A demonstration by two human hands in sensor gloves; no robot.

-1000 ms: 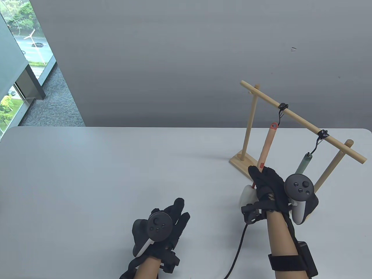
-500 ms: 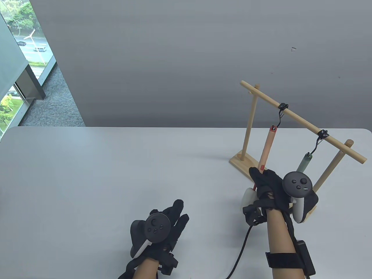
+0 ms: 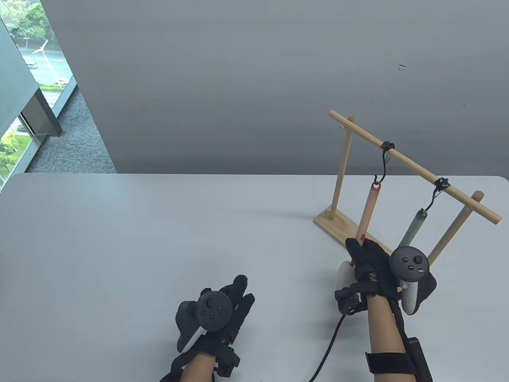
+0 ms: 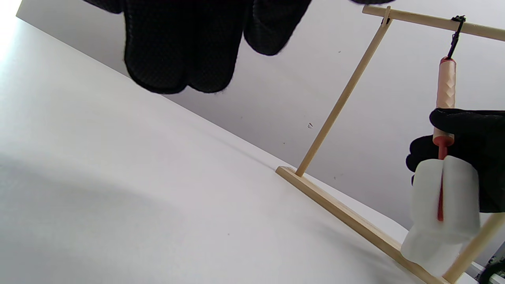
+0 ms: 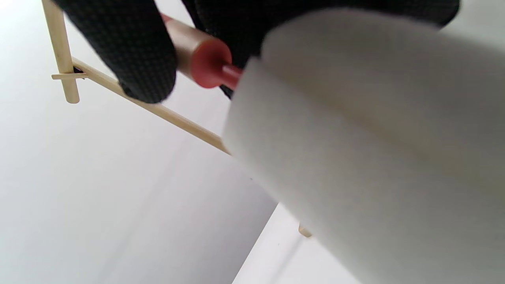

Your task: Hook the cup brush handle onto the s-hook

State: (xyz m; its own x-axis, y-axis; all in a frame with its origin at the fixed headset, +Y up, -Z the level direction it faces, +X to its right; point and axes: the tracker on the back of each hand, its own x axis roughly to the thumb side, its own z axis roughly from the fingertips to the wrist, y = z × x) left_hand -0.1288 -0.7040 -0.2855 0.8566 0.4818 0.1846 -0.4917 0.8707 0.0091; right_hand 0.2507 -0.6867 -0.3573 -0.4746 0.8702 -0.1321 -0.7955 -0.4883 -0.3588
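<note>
Hanging from the black s-hook (image 3: 381,167) by its red loop, the cup brush (image 3: 368,209) looks as good as hooked, so the step in hand seems to be the release. The right hand (image 3: 368,258) grips the lower end of the peach handle, just above the white sponge head (image 4: 440,205); the thumb (image 5: 130,51) presses the handle from one side, the other fingers wrap behind. The left hand (image 3: 216,314) rests near the counter's (image 3: 159,238) front edge, well apart from the rack (image 3: 413,167), holding nothing, fingers loosely extended.

The next move, as a guess, calls for easing the fingers off without tugging down or sideways, so the loop stays seated and the brush swings little.

The table view alone shows the whole rack near the counter's far right corner, with a second, green-handled brush (image 3: 413,227) on another hook along the same rail. The left wrist view gives a side look: the handle hangs almost straight under the hook, sponge head clear of the wooden base (image 4: 347,215). The right wrist view is mostly filled by the blurred sponge, but shows the grip close up; the hook is not visible there.
</note>
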